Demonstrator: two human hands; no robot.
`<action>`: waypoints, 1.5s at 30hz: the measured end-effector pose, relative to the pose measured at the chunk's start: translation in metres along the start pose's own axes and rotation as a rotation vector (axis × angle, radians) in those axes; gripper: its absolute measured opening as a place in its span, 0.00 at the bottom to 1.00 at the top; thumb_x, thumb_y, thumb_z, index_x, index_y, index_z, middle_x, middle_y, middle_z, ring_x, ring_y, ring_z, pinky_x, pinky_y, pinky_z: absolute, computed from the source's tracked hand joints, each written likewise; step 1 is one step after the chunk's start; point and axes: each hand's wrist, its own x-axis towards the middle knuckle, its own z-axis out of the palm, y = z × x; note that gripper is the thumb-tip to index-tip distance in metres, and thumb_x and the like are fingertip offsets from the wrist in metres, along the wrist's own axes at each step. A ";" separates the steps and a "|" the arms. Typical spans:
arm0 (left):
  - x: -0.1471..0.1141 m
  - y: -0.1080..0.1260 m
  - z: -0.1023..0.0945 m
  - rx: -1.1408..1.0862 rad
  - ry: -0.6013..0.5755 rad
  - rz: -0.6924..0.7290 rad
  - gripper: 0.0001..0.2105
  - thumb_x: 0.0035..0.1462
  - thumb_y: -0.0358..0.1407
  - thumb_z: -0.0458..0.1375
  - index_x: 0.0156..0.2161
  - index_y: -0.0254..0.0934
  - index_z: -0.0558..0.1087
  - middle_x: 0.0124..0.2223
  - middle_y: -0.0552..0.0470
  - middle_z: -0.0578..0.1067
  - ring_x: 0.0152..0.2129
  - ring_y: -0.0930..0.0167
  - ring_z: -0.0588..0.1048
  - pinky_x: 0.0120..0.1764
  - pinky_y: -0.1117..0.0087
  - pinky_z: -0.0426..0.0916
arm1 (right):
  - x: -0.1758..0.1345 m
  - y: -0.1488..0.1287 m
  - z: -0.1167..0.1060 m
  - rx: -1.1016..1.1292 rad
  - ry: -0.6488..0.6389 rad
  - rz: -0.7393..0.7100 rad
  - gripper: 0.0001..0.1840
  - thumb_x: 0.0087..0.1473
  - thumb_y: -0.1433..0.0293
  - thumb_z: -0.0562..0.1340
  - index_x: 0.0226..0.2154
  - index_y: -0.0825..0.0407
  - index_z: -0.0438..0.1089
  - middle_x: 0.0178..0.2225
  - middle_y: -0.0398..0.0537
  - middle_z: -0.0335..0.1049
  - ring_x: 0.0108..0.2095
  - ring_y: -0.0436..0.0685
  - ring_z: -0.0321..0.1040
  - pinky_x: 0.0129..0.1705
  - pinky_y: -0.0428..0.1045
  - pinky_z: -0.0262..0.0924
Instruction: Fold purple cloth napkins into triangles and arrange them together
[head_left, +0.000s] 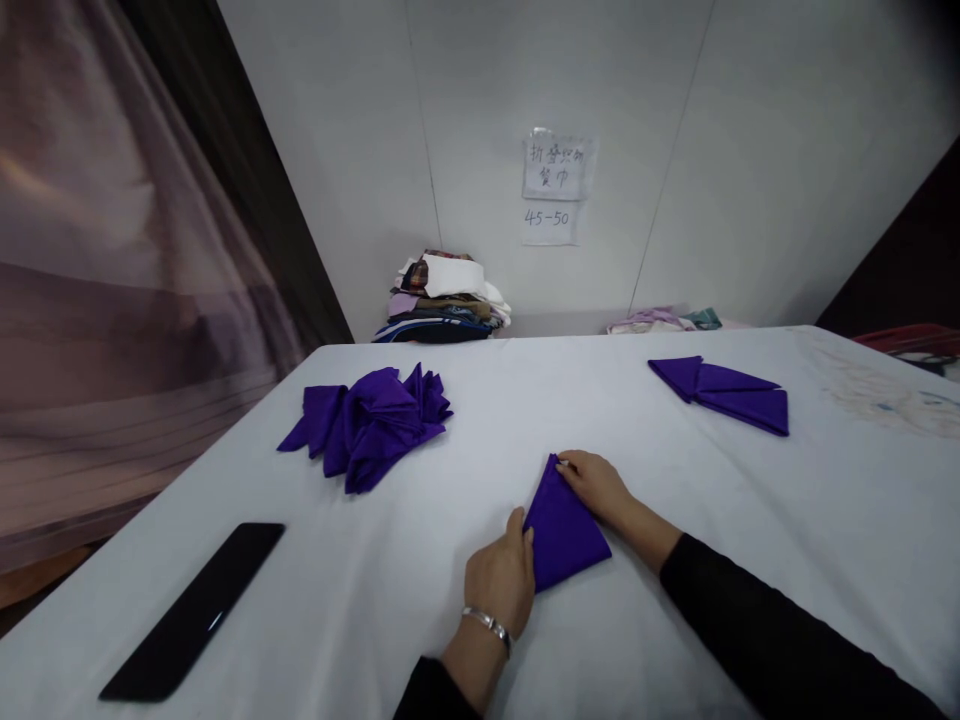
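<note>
A purple cloth napkin (561, 530), folded into a triangle, lies flat on the white table (675, 470) in front of me. My left hand (501, 578), with a silver bracelet on the wrist, presses the napkin's lower left edge with thumb and fingers. My right hand (597, 482) rests on the napkin's upper right edge, fingertips near its top point. Both arms wear black sleeves.
A heap of folded purple napkins (371, 422) lies at the left. Flat folded purple napkins (724, 393) lie at the far right. A black phone (196, 608) lies near the left edge. Stacked fabrics (446, 298) sit against the wall under a paper note (555, 168).
</note>
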 end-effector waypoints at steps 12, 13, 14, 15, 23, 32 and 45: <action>0.002 -0.002 0.002 0.028 -0.024 0.000 0.19 0.62 0.36 0.36 0.56 0.38 0.56 0.32 0.45 0.77 0.29 0.66 0.76 0.30 0.69 0.63 | 0.011 0.010 -0.005 -0.036 0.003 -0.180 0.17 0.56 0.63 0.53 0.47 0.49 0.66 0.43 0.51 0.67 0.44 0.58 0.62 0.44 0.51 0.56; 0.002 -0.002 0.002 0.033 -0.026 0.000 0.19 0.62 0.36 0.36 0.56 0.38 0.56 0.32 0.46 0.77 0.29 0.66 0.76 0.30 0.69 0.63 | 0.014 0.013 -0.004 -0.017 -0.003 -0.229 0.17 0.56 0.64 0.53 0.46 0.49 0.67 0.46 0.51 0.66 0.47 0.58 0.60 0.46 0.52 0.55; 0.002 -0.002 0.002 0.038 -0.029 -0.001 0.19 0.62 0.36 0.36 0.56 0.38 0.56 0.32 0.46 0.77 0.30 0.66 0.76 0.30 0.69 0.63 | 0.016 0.016 -0.003 0.001 -0.012 -0.270 0.16 0.56 0.65 0.53 0.46 0.49 0.67 0.48 0.51 0.64 0.49 0.59 0.58 0.49 0.54 0.53; 0.002 -0.001 0.002 0.043 -0.031 -0.001 0.19 0.62 0.37 0.36 0.56 0.38 0.56 0.32 0.46 0.77 0.30 0.66 0.76 0.31 0.69 0.63 | 0.019 0.019 -0.001 0.021 -0.021 -0.294 0.15 0.55 0.66 0.53 0.45 0.48 0.68 0.50 0.50 0.63 0.51 0.59 0.56 0.51 0.56 0.51; 0.004 -0.005 -0.001 0.103 -0.014 -0.048 0.19 0.61 0.41 0.39 0.55 0.41 0.58 0.34 0.46 0.77 0.31 0.66 0.76 0.32 0.68 0.64 | 0.024 0.030 0.010 0.228 0.010 -0.254 0.05 0.48 0.70 0.57 0.30 0.50 0.68 0.51 0.50 0.64 0.55 0.61 0.53 0.54 0.60 0.47; 0.021 -0.043 -0.010 0.002 0.142 -0.077 0.16 0.58 0.44 0.46 0.48 0.43 0.67 0.35 0.52 0.77 0.33 0.68 0.74 0.33 0.71 0.64 | -0.007 0.059 -0.003 0.267 0.067 -0.183 0.03 0.46 0.69 0.58 0.25 0.50 0.66 0.50 0.50 0.64 0.56 0.61 0.52 0.55 0.60 0.47; -0.006 0.016 0.013 -0.015 0.323 0.420 0.28 0.56 0.51 0.46 0.57 0.36 0.57 0.59 0.45 0.60 0.58 0.62 0.53 0.58 0.54 0.47 | -0.016 0.070 0.000 0.252 0.131 -0.197 0.06 0.46 0.66 0.58 0.28 0.49 0.67 0.48 0.50 0.66 0.53 0.62 0.56 0.54 0.59 0.50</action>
